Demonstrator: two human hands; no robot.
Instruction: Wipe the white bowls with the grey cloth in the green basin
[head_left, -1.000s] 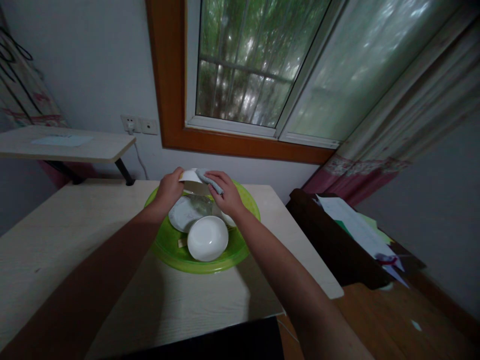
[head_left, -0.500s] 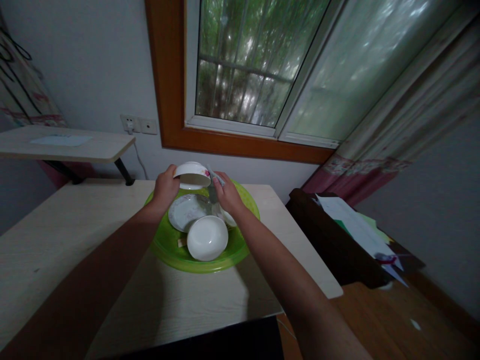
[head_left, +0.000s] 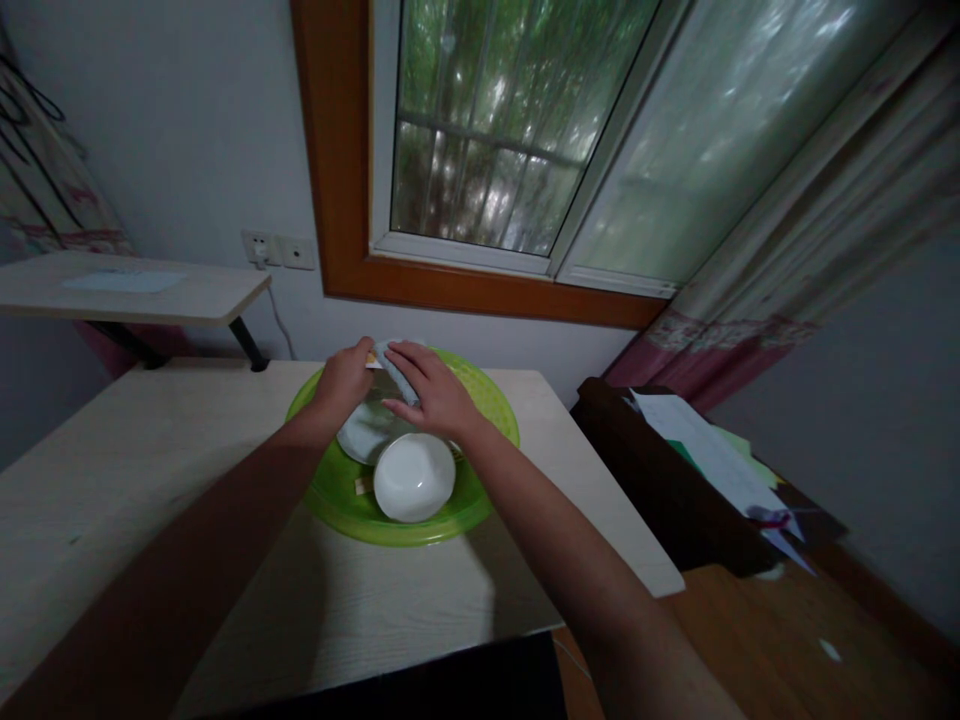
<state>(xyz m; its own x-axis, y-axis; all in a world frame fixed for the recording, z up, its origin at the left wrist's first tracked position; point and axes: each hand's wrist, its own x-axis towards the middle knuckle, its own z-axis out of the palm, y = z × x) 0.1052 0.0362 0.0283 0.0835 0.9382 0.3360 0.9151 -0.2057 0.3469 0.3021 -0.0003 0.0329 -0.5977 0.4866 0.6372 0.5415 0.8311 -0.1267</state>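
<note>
The left arm [head_left: 225, 530] and the right arm [head_left: 555, 540] are bare and smooth. Both look wide low down and thin near the wrists. The left hand [head_left: 345, 382] and right hand [head_left: 439, 392] are bare too, with slim fingers [head_left: 411, 362]. A black patch [head_left: 450, 685] past the table's [head_left: 390, 600] near edge may be clothes; I can't tell.

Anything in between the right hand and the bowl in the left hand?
Yes: the grey cloth, held in the right hand, lies between that hand and the bowl in the left hand. Nothing else visible intervenes.
</note>
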